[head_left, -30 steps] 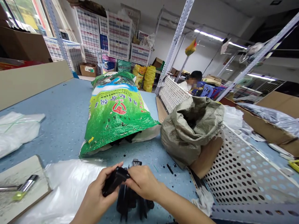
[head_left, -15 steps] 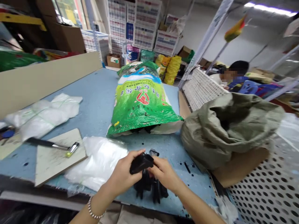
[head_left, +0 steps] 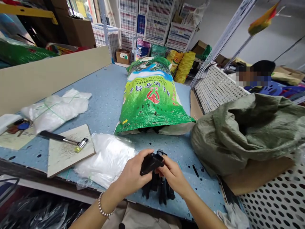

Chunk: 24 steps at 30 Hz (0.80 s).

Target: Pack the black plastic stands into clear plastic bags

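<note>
While curled, hands [head_left: 132, 171] on black part [head_left: 151, 163].

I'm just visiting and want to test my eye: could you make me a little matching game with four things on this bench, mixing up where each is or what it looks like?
Things:
1. hammer
2. sack
3. black part
4. green bag

Places and looks:
A. in the left hand
B. bears a red logo
C. on the board
D. gaping open at the top

Right pairs: 1-C, 2-D, 3-A, 4-B
</note>
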{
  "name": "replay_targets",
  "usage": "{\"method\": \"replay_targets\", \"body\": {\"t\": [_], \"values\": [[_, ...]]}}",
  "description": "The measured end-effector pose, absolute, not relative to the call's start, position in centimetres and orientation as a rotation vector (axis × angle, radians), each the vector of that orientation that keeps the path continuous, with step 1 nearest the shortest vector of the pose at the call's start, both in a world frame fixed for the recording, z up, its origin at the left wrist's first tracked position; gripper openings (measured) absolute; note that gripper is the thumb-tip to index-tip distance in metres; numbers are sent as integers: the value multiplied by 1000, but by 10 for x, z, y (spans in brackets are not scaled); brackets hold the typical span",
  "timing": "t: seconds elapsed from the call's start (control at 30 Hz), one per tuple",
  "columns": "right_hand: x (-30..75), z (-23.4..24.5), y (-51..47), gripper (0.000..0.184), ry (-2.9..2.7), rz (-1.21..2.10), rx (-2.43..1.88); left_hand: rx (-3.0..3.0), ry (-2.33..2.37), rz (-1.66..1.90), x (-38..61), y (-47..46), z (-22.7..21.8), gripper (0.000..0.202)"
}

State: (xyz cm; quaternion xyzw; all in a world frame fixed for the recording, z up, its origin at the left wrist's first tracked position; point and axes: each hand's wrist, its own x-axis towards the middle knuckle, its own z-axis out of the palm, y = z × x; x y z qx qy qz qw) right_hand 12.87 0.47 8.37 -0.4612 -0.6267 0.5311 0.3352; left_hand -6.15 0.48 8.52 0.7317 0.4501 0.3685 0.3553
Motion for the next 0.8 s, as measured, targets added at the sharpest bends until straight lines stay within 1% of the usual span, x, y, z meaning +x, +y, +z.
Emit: {"method": "replay_targets", "body": {"t": [0.17, 0.3, 0.37, 0.5, 0.53, 0.57, 0.6, 0.63, 0.73, 0.77, 0.8], "values": [[136, 82, 6, 29, -1778, 1179, -1275, 1826, 1199, 1067, -58, 1, 81, 56], [136, 83, 5, 32, -1784, 1158, -1252, 1834, 1198, 1117, -57, -1, 77, 50], [131, 83, 4, 34, -1643, 1318, -1230, 1873, 1145, 1143, -57, 0, 75, 48], [121, 81, 3, 43, -1119, 1856, -1066, 1926, 1044, 1216, -56, 3, 74, 45], [120, 82, 4, 45, -1084, 1903, -1044, 1915, 1052, 1213, -56, 3, 75, 44], [120, 84, 6, 45, -1131, 1883, -1056, 1883, 1086, 1199, -57, 4, 76, 43], [122, 86, 8, 44, -1251, 1788, -1105, 1829, 1134, 1165, -57, 4, 78, 42], [124, 90, 11, 42, -1425, 1618, -1179, 1753, 1182, 1120, -57, 4, 80, 42], [129, 100, 20, 35, -1941, 897, -1326, 1524, 1217, 1007, -57, 4, 89, 38], [129, 102, 22, 35, -2024, 746, -1326, 1476, 1205, 990, -56, 3, 91, 36], [128, 103, 24, 36, -2041, 712, -1317, 1446, 1201, 980, -56, 3, 94, 35]]}}
